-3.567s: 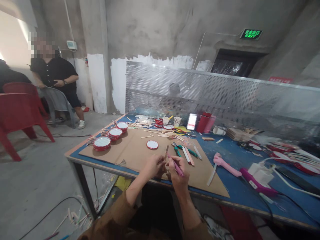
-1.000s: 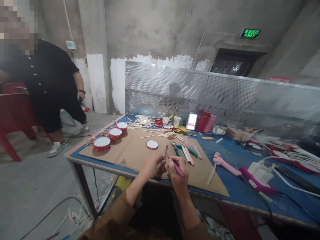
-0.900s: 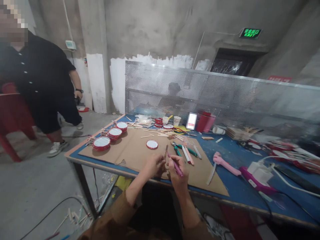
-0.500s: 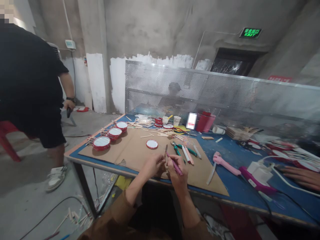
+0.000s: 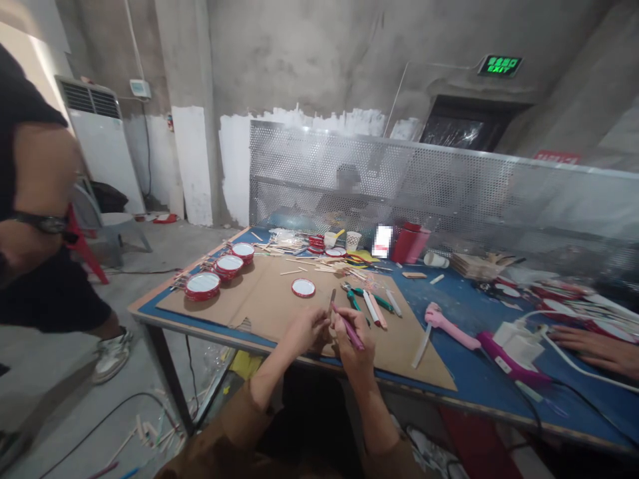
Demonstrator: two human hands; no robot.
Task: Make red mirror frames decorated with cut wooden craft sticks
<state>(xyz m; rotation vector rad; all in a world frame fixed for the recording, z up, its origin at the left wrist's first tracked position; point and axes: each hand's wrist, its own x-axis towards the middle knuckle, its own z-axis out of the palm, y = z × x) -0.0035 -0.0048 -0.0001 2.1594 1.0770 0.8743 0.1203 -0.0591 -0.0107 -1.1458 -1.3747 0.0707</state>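
Note:
Over the near edge of the cardboard sheet (image 5: 269,303), my two hands work close together. My right hand (image 5: 358,342) is closed round a slim purple-handled tool (image 5: 353,331) whose kind I cannot make out. Fingers pinched, my left hand (image 5: 307,327) meets it; whatever they hold is largely hidden. A narrow brownish strip (image 5: 332,298) stands up between the hands, and I cannot tell which hand grips it. Just beyond lies a small red-rimmed drum (image 5: 303,287) with a white face. Green-handled pliers (image 5: 355,305) and pale pink and white sticks (image 5: 372,308) rest right of my hands.
Several red drums (image 5: 202,285) line the left side. A pink glue gun (image 5: 452,327) and purple power strip (image 5: 514,362) lie on the right, near another person's hand (image 5: 596,349). Loose wooden sticks (image 5: 327,267), cups (image 5: 353,239) and a perforated screen (image 5: 309,163) are behind.
The person in black at the left has stepped further left, uncovering a white air conditioner and a chair. My hands hold nearly the same pose. The other person's hand at right has shifted slightly.

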